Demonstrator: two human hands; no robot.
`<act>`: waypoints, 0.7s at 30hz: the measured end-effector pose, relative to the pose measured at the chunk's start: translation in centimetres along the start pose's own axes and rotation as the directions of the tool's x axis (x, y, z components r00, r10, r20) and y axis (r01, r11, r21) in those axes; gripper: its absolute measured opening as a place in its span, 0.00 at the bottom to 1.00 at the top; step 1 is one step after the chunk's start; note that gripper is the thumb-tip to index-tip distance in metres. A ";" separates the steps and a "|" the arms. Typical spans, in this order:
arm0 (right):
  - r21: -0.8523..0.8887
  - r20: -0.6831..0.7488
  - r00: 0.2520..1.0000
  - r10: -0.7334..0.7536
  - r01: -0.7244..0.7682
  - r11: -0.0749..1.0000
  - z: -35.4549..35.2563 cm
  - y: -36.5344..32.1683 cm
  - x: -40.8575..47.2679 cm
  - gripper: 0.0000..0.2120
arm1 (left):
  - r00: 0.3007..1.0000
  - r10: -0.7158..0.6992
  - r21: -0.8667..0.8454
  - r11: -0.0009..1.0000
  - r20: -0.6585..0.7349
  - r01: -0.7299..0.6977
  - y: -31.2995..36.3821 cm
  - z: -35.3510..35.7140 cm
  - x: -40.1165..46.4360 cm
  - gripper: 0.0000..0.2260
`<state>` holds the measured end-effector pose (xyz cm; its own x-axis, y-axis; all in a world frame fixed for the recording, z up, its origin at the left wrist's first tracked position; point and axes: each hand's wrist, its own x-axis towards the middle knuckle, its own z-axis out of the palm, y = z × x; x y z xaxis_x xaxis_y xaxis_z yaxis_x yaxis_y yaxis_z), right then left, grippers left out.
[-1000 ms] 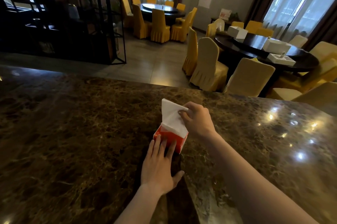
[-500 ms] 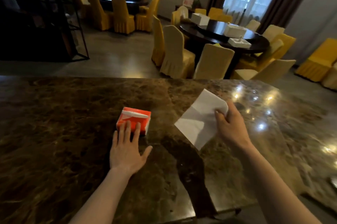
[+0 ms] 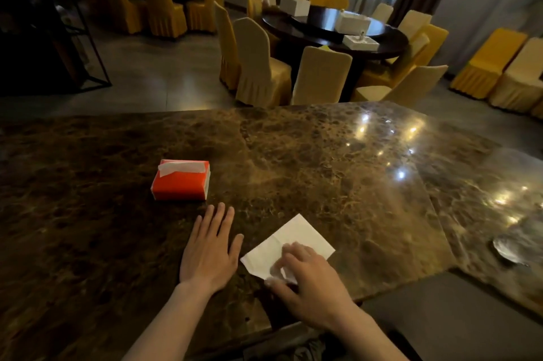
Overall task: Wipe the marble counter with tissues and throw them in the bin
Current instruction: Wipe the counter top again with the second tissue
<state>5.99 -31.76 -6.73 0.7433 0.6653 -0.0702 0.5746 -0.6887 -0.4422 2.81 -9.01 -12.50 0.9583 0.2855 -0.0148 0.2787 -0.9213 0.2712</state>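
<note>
A white tissue (image 3: pixel 296 238) lies flat on the brown marble counter (image 3: pixel 323 160) near its front edge. My right hand (image 3: pixel 308 284) presses down on the tissue's near part, fingers spread and blurred. Just left of the tissue, my left hand (image 3: pixel 210 252) rests flat on the marble with fingers apart, holding nothing. An orange tissue pack (image 3: pixel 180 180) with a white tissue poking from its top sits on the counter a little beyond my left hand. No bin is in sight.
A round glass dish (image 3: pixel 508 249) sits on the counter's right wing. The counter's front edge runs just below my wrists, with a dark lower surface (image 3: pixel 458 322) to the right. Beyond the counter stand yellow-covered chairs (image 3: pixel 261 63) around a dark round table (image 3: pixel 332 28).
My right hand pulled a tissue out of the pack, carried it right and brought it down flat onto the counter. My left hand let go of the pack and slid back toward me.
</note>
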 end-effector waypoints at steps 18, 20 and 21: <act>-0.281 -0.038 0.994 0.099 -0.106 0.954 4.6 1.3 3.8 0.30 | 0.999 -0.012 -0.026 1.000 -0.052 0.011 -0.2 0.2 0.0 0.26; -0.268 -0.026 0.986 0.163 -0.164 0.949 3.2 3.1 4.5 0.30 | 0.999 -0.012 -0.030 0.999 -0.053 0.011 -0.3 0.3 -0.1 0.26; -0.254 -0.024 0.977 0.210 -0.209 0.944 2.5 4.0 4.7 0.30 | 0.998 -0.012 -0.032 0.999 -0.054 0.011 -0.3 0.2 -0.1 0.26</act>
<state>10.95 -30.69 -11.10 0.8556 0.4985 -0.1397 0.4740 -0.8628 -0.1757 2.61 -8.80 -12.81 0.9499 0.3106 0.0340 0.2866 -0.9093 0.3017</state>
